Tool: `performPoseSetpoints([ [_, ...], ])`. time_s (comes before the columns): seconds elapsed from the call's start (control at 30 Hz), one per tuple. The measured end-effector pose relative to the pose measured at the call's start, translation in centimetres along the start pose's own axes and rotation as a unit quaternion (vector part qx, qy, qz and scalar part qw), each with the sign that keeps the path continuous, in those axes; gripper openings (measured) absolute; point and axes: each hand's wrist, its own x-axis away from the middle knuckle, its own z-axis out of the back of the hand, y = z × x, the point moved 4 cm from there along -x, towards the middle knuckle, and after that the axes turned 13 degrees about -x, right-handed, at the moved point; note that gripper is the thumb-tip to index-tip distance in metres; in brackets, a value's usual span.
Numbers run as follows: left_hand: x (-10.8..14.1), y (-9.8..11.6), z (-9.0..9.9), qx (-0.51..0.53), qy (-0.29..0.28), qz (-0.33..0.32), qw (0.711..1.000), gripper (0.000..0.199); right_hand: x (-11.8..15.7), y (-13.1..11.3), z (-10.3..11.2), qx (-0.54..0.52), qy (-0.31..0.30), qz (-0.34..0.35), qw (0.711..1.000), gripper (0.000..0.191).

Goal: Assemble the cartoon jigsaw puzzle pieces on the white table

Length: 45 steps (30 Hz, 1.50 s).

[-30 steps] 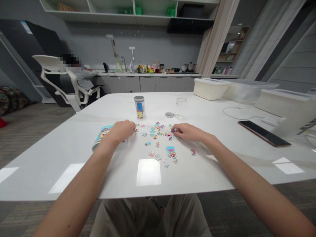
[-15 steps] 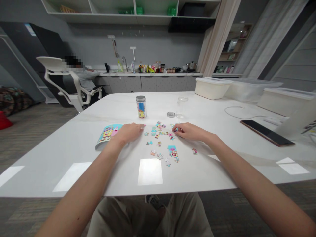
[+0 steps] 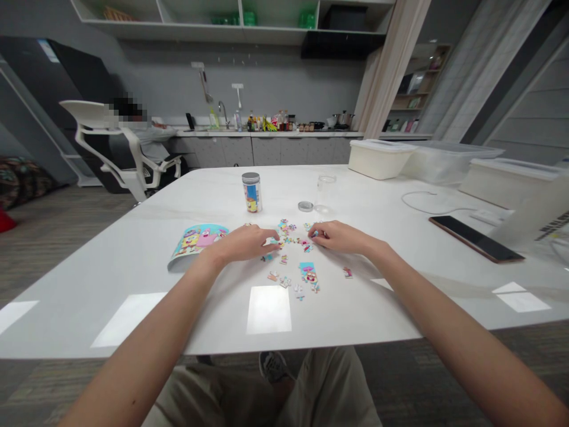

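My left hand is over the left side of a loose heap of jigsaw pieces, its fingers apart and reaching among them. At the heap's right edge my right hand has its fingertips pinched on a small bluish puzzle piece. Closer to me lies a joined section of the puzzle, blue and pink with a cartoon face. Several single pieces are scattered around it, with one puzzle piece apart on the right. The curled cartoon picture sheet rests left of my left hand, partly covered by my forearm.
Beyond the pieces stand a cartoon-labelled can, a clear jar and a round metal lid. A phone, a white cable and lidded plastic boxes are on the right. A person sits in a white-framed chair at far left.
My left hand has moved right, from beside the heap to over its left pieces, uncovering more of the picture sheet. My right hand stays almost in place. The view has shifted slightly.
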Motion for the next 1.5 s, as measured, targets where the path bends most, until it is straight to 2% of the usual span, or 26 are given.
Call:
performPoseSetpoints([
  [0.1, -0.1, 1.1, 0.0, 0.042, 0.004, -0.052, 0.998, 0.035, -0.1, 0.1, -0.1, 0.000, -0.001, 0.004, 1.000, 0.024],
  [0.2, 0.0, 1.7, 0.0, 0.072, -0.004, -0.071, 0.995, 0.031, -0.1, 0.2, -0.1, 0.002, 0.000, 0.009, 1.000, 0.024],
  [0.63, 0.0, 1.6, 0.1, 0.102, -0.014, -0.070, 0.992, 0.024, -0.2, 0.5, -0.2, 0.002, -0.003, 0.010, 1.000, 0.024],
  [0.77, 0.2, 1.0, 0.4, 0.109, -0.002, -0.048, 0.993, 0.031, -0.2, 0.4, -0.1, -0.001, -0.005, 0.012, 1.000, 0.024],
  [0.83, 0.4, 0.9, 0.8, 0.127, 0.000, -0.059, 0.990, 0.032, -0.1, 0.3, -0.1, -0.001, -0.002, 0.008, 1.000, 0.024],
  [0.9, 0.7, 0.9, 1.1, 0.145, -0.019, -0.089, 0.985, 0.032, -0.1, 0.3, 0.0, 0.001, -0.002, 0.008, 1.000, 0.025],
  [0.97, 1.0, 1.1, 1.2, 0.158, -0.064, -0.111, 0.979, 0.033, -0.1, 0.3, 0.0, 0.001, -0.005, 0.008, 1.000, 0.025],
  [1.07, 1.3, 1.2, 1.1, 0.173, -0.110, -0.114, 0.972, 0.031, -0.2, 0.5, 0.0, -0.001, -0.008, 0.003, 1.000, 0.025],
  [1.2, 1.3, 1.6, 0.9, 0.179, -0.126, -0.122, 0.968, 0.024, -0.2, 0.7, 0.0, 0.001, -0.007, 0.006, 1.000, 0.024],
  [1.33, 1.2, 1.6, 0.7, 0.184, -0.129, -0.113, 0.968, 0.024, -0.2, 0.7, 0.0, -0.002, -0.007, 0.006, 1.000, 0.023],
  [1.5, 1.2, 2.1, 0.8, 0.194, -0.134, -0.130, 0.963, 0.021, -0.2, 0.6, 0.0, 0.002, -0.008, 0.008, 1.000, 0.024],
])
